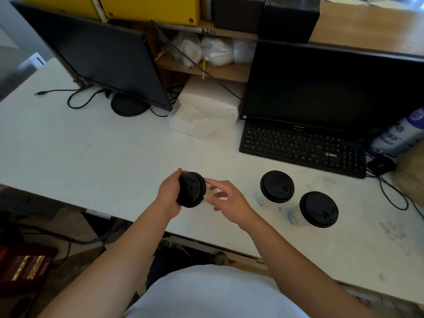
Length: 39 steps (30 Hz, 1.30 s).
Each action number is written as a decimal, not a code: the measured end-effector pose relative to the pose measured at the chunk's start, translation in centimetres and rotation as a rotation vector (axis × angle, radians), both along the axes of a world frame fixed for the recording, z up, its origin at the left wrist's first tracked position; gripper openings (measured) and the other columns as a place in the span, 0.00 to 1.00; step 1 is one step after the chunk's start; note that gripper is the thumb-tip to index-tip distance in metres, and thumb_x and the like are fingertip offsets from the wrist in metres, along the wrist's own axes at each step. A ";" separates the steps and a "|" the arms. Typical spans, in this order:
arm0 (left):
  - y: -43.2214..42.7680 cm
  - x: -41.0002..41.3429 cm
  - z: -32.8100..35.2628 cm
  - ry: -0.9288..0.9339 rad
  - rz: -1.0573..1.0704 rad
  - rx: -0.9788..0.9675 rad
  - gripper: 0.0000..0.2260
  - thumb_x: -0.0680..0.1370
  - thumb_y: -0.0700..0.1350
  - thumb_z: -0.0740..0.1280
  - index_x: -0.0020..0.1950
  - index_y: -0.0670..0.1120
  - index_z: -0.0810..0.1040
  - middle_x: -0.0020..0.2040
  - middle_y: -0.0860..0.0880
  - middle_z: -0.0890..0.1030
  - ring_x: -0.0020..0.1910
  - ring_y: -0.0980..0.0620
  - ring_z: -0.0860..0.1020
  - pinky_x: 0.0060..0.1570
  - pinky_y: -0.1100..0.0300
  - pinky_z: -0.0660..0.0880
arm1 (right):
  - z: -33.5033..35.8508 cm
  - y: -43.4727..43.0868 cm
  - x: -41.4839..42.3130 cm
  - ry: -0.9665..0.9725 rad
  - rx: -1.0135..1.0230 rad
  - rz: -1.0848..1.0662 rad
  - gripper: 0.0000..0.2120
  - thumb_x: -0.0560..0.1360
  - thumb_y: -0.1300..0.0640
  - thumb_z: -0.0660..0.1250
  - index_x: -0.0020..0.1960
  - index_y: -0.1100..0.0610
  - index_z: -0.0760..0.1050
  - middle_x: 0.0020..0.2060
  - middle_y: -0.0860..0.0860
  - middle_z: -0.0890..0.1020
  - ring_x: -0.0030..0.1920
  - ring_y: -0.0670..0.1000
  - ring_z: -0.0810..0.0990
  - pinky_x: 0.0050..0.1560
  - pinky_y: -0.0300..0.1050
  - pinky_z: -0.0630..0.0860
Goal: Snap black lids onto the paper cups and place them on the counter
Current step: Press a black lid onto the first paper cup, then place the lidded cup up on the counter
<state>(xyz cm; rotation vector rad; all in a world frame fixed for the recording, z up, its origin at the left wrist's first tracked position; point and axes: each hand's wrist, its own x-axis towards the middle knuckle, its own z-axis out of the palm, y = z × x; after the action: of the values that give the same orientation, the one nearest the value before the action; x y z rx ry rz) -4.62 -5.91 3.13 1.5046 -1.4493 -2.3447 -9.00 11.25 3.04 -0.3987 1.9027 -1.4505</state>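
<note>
The white counter (91, 152) is carrying a keyboard (302, 148), a napkin stack (206, 111), a near lidded cup (319, 208) and a far lidded cup (277, 186) beside it

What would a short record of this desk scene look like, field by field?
left hand: grips a held cup, black lid on, tilted above the counter
right hand: fingers spread beside it; contact unclear
finished cups: rear cup and front cup, lids on, upright on the counter, apart
behind: keyboard, left monitor, right monitor, both dark
</note>
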 end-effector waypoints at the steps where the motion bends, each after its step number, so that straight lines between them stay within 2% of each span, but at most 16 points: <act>1: -0.2 0.0 0.2 -0.014 -0.010 0.043 0.14 0.83 0.52 0.62 0.52 0.44 0.82 0.53 0.44 0.84 0.55 0.43 0.82 0.61 0.47 0.77 | -0.1 0.1 0.1 0.056 0.004 0.023 0.21 0.77 0.55 0.72 0.65 0.34 0.75 0.57 0.48 0.74 0.56 0.49 0.78 0.60 0.46 0.79; 4: -0.7 0.2 0.5 -0.012 -0.079 0.120 0.16 0.81 0.54 0.66 0.59 0.43 0.83 0.56 0.44 0.85 0.56 0.44 0.83 0.61 0.48 0.78 | -0.4 0.2 0.1 0.146 0.031 0.052 0.29 0.73 0.58 0.76 0.70 0.41 0.74 0.58 0.51 0.73 0.58 0.51 0.75 0.62 0.43 0.74; 6: -0.6 0.4 1.1 0.001 -0.169 0.104 0.15 0.81 0.53 0.67 0.55 0.42 0.84 0.53 0.45 0.86 0.53 0.45 0.83 0.60 0.49 0.78 | -0.3 0.3 0.0 0.208 0.075 0.103 0.33 0.72 0.58 0.78 0.73 0.41 0.72 0.58 0.50 0.74 0.60 0.51 0.74 0.62 0.45 0.75; 8: -0.4 0.4 1.7 0.005 -0.264 0.029 0.12 0.80 0.51 0.67 0.51 0.43 0.84 0.50 0.43 0.86 0.50 0.45 0.82 0.57 0.49 0.77 | 0.1 0.5 -0.1 0.239 0.103 0.158 0.37 0.69 0.58 0.79 0.74 0.40 0.70 0.59 0.49 0.76 0.61 0.50 0.74 0.60 0.40 0.73; 10: -0.3 0.3 2.1 0.045 -0.367 -0.062 0.10 0.79 0.48 0.67 0.51 0.42 0.82 0.53 0.42 0.85 0.51 0.45 0.82 0.59 0.48 0.77 | 0.4 0.5 -0.4 0.241 0.136 0.215 0.41 0.67 0.57 0.81 0.74 0.41 0.69 0.60 0.47 0.77 0.61 0.48 0.74 0.58 0.37 0.71; 12: 0.2 0.1 2.4 0.074 -0.423 -0.133 0.06 0.78 0.46 0.69 0.51 0.45 0.81 0.51 0.44 0.85 0.51 0.46 0.81 0.55 0.50 0.78 | 0.6 0.6 -0.5 0.224 0.166 0.264 0.42 0.65 0.56 0.82 0.74 0.42 0.68 0.63 0.45 0.77 0.62 0.47 0.75 0.60 0.39 0.72; 15: 0.5 -0.2 2.6 0.089 -0.476 -0.197 0.10 0.77 0.51 0.71 0.54 0.46 0.80 0.51 0.49 0.83 0.51 0.48 0.81 0.53 0.53 0.77 | 0.6 0.6 -0.6 0.201 0.186 0.299 0.43 0.63 0.54 0.82 0.73 0.43 0.67 0.63 0.44 0.77 0.62 0.46 0.77 0.61 0.44 0.76; 18: 0.5 -0.7 2.5 0.133 -0.355 -0.166 0.17 0.81 0.59 0.64 0.51 0.45 0.81 0.58 0.49 0.84 0.55 0.48 0.81 0.59 0.52 0.75 | 0.7 0.5 -0.7 0.226 0.193 0.281 0.41 0.62 0.55 0.82 0.70 0.44 0.67 0.62 0.43 0.77 0.60 0.45 0.77 0.57 0.39 0.75; 20: -0.1 -0.7 1.8 0.110 -0.182 -0.126 0.19 0.83 0.60 0.58 0.50 0.47 0.80 0.58 0.48 0.84 0.53 0.47 0.81 0.57 0.51 0.76 | 0.9 0.4 -0.9 0.237 0.202 0.247 0.40 0.62 0.55 0.82 0.69 0.44 0.68 0.62 0.43 0.76 0.61 0.45 0.76 0.56 0.39 0.75; 22: -1.1 -0.3 0.4 0.033 -0.156 -0.263 0.16 0.84 0.58 0.56 0.52 0.49 0.78 0.59 0.48 0.81 0.56 0.45 0.80 0.55 0.50 0.77 | 1.1 0.1 -1.0 0.234 0.213 0.209 0.40 0.62 0.54 0.82 0.69 0.44 0.68 0.62 0.44 0.76 0.61 0.46 0.76 0.58 0.41 0.76; 24: -2.6 0.3 -1.8 -0.060 -0.254 -0.514 0.12 0.84 0.56 0.59 0.57 0.50 0.77 0.62 0.47 0.79 0.62 0.42 0.78 0.61 0.48 0.75 | 1.4 -0.3 -1.1 0.228 0.221 0.173 0.41 0.62 0.55 0.82 0.70 0.45 0.68 0.63 0.45 0.75 0.62 0.46 0.75 0.57 0.38 0.74; 25: -3.5 0.8 -2.8 -0.109 -0.330 -0.634 0.13 0.83 0.54 0.62 0.62 0.49 0.76 0.65 0.45 0.77 0.65 0.42 0.76 0.63 0.50 0.73 | 1.6 -0.5 -1.2 0.233 0.225 0.158 0.41 0.63 0.55 0.82 0.70 0.45 0.67 0.63 0.45 0.75 0.62 0.47 0.75 0.56 0.37 0.74; 28: -5.9 1.9 -5.5 -0.238 -0.631 -0.898 0.27 0.80 0.54 0.68 0.75 0.47 0.67 0.76 0.40 0.67 0.74 0.39 0.67 0.70 0.46 0.66 | 2.5 -1.2 -1.4 0.248 0.256 0.105 0.41 0.63 0.54 0.81 0.71 0.45 0.67 0.63 0.45 0.75 0.62 0.47 0.75 0.60 0.42 0.75; 32: -7.7 2.9 -7.8 -0.516 -1.012 -1.032 0.39 0.77 0.66 0.64 0.81 0.59 0.49 0.83 0.45 0.43 0.80 0.34 0.47 0.75 0.36 0.56 | 4.0 -2.0 -1.2 0.269 0.319 0.057 0.40 0.64 0.53 0.80 0.71 0.46 0.67 0.63 0.45 0.75 0.62 0.47 0.75 0.62 0.46 0.76; 35: -8.3 3.7 -9.1 -0.584 -1.128 -1.077 0.41 0.75 0.72 0.58 0.81 0.60 0.41 0.83 0.46 0.36 0.80 0.32 0.39 0.75 0.31 0.51 | 4.8 -2.5 -1.1 0.328 0.413 0.061 0.40 0.64 0.54 0.80 0.72 0.45 0.66 0.63 0.45 0.73 0.62 0.47 0.74 0.64 0.46 0.74; 39: -9.2 4.4 -10.2 -0.568 -1.128 -1.130 0.41 0.76 0.74 0.52 0.81 0.59 0.37 0.82 0.47 0.34 0.79 0.31 0.37 0.73 0.27 0.47 | 5.9 -3.2 -0.8 0.414 0.551 0.067 0.42 0.65 0.53 0.80 0.74 0.47 0.65 0.66 0.47 0.72 0.65 0.51 0.73 0.68 0.50 0.71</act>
<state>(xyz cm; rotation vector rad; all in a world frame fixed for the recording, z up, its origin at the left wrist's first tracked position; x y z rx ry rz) -0.22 -15.06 -7.12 1.0316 -3.4527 -0.5398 -9.79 8.04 8.95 -0.5143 2.4852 -0.7819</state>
